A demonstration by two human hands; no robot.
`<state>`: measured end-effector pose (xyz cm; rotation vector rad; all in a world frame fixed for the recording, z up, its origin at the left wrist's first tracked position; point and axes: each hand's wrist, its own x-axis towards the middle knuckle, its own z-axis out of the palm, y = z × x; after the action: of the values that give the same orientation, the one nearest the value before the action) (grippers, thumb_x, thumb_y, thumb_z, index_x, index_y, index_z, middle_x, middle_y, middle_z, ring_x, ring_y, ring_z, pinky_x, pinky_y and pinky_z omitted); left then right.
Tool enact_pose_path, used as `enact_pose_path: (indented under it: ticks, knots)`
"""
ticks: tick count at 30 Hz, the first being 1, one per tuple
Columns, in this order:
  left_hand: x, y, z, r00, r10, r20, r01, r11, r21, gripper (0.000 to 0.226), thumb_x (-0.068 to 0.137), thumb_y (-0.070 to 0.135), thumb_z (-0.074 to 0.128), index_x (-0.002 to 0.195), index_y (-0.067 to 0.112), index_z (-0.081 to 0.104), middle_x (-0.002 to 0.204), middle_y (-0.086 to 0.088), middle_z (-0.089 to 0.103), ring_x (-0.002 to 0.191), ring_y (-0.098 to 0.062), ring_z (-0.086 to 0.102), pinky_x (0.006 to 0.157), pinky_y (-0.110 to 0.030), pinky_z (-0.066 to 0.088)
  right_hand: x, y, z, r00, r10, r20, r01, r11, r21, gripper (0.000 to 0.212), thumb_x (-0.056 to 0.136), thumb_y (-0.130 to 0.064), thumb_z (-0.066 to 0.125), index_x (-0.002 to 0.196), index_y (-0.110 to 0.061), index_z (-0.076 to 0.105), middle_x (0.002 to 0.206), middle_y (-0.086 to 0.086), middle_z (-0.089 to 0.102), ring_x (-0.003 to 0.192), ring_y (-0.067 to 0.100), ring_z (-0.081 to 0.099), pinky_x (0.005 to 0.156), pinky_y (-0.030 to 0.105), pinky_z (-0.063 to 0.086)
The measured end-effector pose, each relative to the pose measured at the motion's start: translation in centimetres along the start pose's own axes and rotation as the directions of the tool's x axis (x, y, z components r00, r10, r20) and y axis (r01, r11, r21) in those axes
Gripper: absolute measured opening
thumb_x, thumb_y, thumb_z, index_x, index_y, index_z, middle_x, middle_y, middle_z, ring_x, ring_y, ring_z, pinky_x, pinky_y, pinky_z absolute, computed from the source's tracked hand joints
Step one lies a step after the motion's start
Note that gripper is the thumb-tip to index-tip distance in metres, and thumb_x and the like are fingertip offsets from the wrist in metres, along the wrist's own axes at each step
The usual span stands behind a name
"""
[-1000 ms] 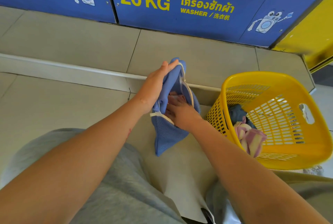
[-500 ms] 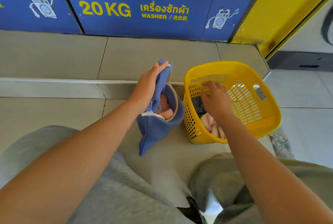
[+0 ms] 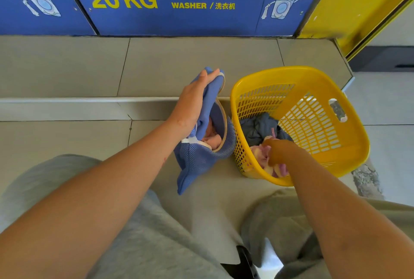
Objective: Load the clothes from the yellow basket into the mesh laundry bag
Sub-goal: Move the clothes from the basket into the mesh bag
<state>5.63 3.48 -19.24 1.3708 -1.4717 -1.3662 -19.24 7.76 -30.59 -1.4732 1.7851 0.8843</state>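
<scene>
The right hand (image 3: 274, 152) is sunk into the yellow basket (image 3: 336, 166), its grip closed around a bundle of pink and pale yellow cloth (image 3: 257, 155); the fingertips are buried in the fabric, so how firmly it is pinched cannot be told. A second ago this hand was pressed inside the mesh laundry bag (image 3: 201, 160); half a second ago it was only hovering over the basket, so one load is judged delivered and the next pick begun. The left hand (image 3: 195, 101) is clamped on the raised upper edge of the bag, thumb and fingers pressed together on the blue flap, as it was in both earlier views, and the mouth is kept open towards the basket. Pinkish clothes (image 3: 211, 138) are seen inside the bag, which touches the basket wall on the tiled floor. A dark grey-blue garment (image 3: 257, 127) lies deeper in the basket, so more is left to move. The bottom of the basket is masked by the forearm, and the bag's depth and filling cannot be made out.
</scene>
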Motion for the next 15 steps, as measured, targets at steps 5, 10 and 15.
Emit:
enact_pose_path:
  ticks: [5,10,15]
  knots:
    - [0.2,-0.5,-0.9,0.997,-0.077,-0.026,0.075,0.994,-0.078,0.048,0.105,0.037,0.022,0.139,0.021,0.051,0.147,-0.006,0.046,0.133,-0.017,0.044,0.115,-0.041,0.032,0.2,-0.6,-0.7,0.975,-0.111,-0.192,0.096,0.992,-0.085,0.043,0.095,-0.021,0.043,0.137,-0.011,0.042,0.129,0.016,0.058,0.106,0.036,0.060,0.084,0.041,0.048]
    - [-0.6,-0.6,-1.9,0.994,-0.096,-0.049,0.091,0.991,-0.094,0.049,0.104,0.040,0.022,0.134,0.024,0.058,0.134,-0.004,0.054,0.124,-0.017,0.050,0.105,-0.031,0.037,-5.1,-1.9,-4.8,0.823,0.036,-0.567,0.218,0.901,0.374,0.011,0.092,-0.031,0.047,0.092,-0.023,0.054,0.114,0.009,0.061,0.108,0.033,0.057,0.095,0.046,0.041]
    - [-2.2,-1.1,-3.4,0.995,-0.077,-0.063,0.067,0.987,-0.148,0.048,0.103,0.046,0.024,0.123,0.033,0.065,0.135,-0.001,0.058,0.123,-0.017,0.055,0.112,-0.039,0.037,-11.6,-3.1,-8.4,0.630,0.239,-0.739,0.520,0.578,0.630,0.010,0.084,-0.034,0.059,0.089,-0.025,0.058,0.091,0.005,0.061,0.090,0.028,0.057,0.077,0.036,0.040]
